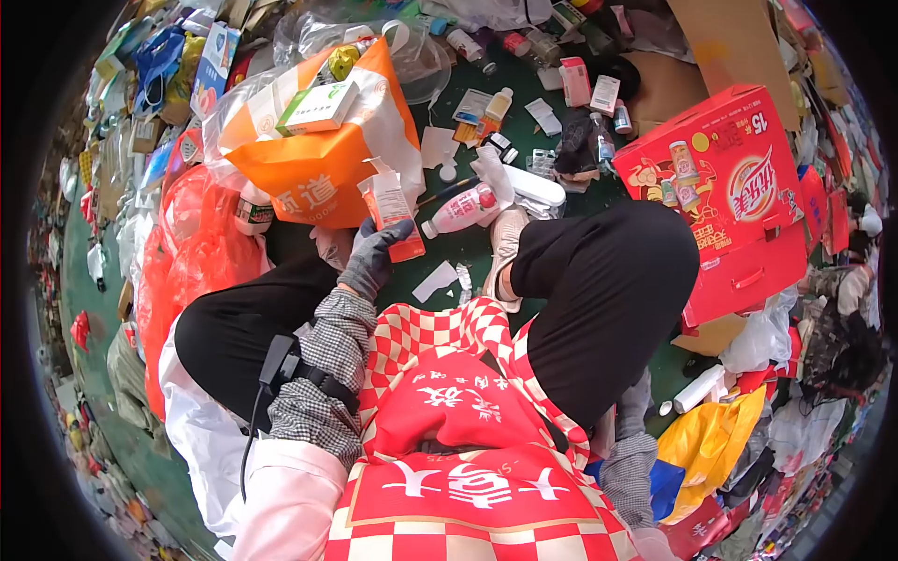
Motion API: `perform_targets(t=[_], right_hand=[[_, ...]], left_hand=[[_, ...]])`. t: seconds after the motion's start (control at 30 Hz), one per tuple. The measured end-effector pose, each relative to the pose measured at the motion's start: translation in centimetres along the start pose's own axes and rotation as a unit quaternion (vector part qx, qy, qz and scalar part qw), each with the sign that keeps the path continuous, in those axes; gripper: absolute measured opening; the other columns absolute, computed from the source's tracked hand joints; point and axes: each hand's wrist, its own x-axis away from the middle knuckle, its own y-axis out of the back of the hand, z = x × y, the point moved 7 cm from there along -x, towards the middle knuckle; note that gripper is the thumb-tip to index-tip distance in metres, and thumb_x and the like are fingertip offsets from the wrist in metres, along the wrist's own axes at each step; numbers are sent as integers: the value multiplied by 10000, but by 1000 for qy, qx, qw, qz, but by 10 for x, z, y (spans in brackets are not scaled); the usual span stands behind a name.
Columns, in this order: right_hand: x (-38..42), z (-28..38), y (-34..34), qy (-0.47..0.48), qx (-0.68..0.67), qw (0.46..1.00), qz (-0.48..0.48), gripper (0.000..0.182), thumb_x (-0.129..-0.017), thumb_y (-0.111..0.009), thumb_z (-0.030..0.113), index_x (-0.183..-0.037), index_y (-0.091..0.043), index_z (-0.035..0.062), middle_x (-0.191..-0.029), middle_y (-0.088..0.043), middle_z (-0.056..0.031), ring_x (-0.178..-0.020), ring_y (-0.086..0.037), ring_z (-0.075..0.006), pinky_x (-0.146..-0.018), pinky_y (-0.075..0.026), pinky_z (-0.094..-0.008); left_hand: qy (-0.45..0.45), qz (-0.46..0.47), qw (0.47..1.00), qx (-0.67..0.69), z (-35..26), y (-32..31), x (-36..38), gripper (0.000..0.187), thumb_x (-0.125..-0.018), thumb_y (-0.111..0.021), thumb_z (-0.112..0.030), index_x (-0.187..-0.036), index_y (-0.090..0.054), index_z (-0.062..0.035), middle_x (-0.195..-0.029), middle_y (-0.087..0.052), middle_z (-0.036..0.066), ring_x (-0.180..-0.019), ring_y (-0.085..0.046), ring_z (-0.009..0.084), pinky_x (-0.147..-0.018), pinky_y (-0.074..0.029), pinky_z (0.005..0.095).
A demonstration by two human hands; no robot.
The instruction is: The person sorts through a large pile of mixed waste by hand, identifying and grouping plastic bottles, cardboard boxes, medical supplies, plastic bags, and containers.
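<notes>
My left hand (372,260), in a grey glove, is closed around a small orange-and-white carton (391,211) and holds it up in front of an orange shopping bag (318,173) full of boxes. A white-and-pink bottle (465,208) lies just right of the carton on the green floor. My right hand (635,404), also in a grey glove, hangs low beside my right knee near a white bottle (698,388). Its fingers are partly hidden, so I cannot tell whether it holds anything.
I sit with black trousers and a red checked apron (468,449). A big red drink carton (725,187) stands at the right, a red plastic bag (192,243) at the left, a yellow bag (711,439) at the lower right. Loose packets and bottles litter the floor ahead.
</notes>
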Motion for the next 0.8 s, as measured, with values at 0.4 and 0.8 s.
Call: perform_targets(t=[0.4, 0.8], right_hand=[[-130, 99, -5, 202, -19, 977, 62, 377, -814, -565, 239, -1131, -528, 36, -1068, -576, -136, -958, -568, -283, -821, -444, -369], [-202, 253, -85, 221, -142, 946, 190, 363, -810, -568, 219, -1138, -535, 66, -1062, -583, -112, -916, -592, -248, -815, -447, -353]], left_hand=[[-153, -110, 982, -30, -58, -6, -10, 390, -741, -711, -122, -1050, -494, -21, -937, -585, 74, -843, -576, 151, -728, -484, 293], [-251, -370, 518, -729, -263, 47, -46, 936, -691, -696, -438, -1380, -224, -15, -1376, -297, 251, -1287, -274, 376, -1044, -245, 435]])
